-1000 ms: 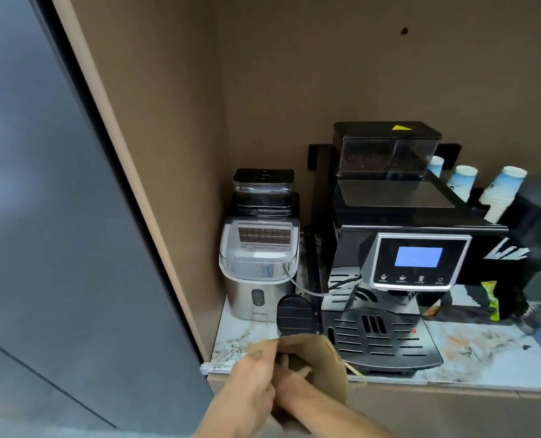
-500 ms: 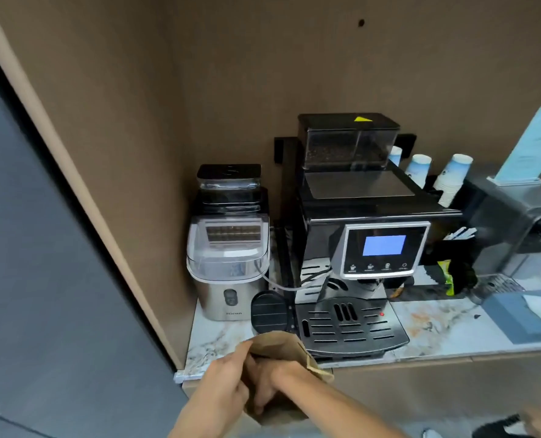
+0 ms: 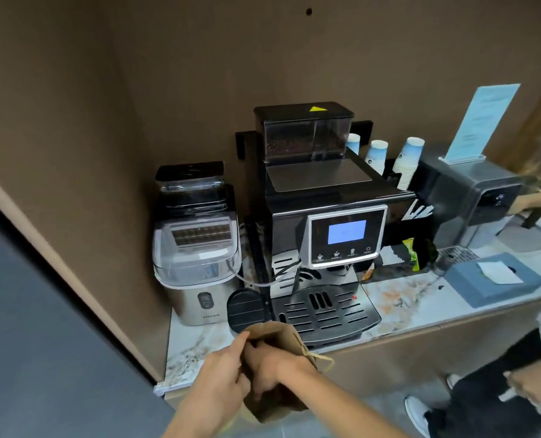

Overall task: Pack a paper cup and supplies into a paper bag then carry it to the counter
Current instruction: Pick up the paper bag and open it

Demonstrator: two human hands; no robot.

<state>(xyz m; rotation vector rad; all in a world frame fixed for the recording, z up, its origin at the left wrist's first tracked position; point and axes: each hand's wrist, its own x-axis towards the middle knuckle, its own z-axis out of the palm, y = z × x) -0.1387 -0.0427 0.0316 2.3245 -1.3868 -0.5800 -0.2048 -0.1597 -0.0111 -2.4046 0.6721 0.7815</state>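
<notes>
At counter edge: paper bag (image 3: 278, 339), light, crumples easily.
Left hand (image 3: 221, 377): pinching its rim.
Right hand (image 3: 272, 368): apparently inside.
Grip: rim.

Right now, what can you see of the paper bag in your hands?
The paper bag is brown kraft paper, crumpled and soft-looking, held in the air just in front of the counter edge, below the coffee machine's drip tray. Its mouth faces up and away. The left hand pinches the near rim; the right hand reaches inside. A thin paper handle loops out on the right. Its contents are hidden.
</notes>
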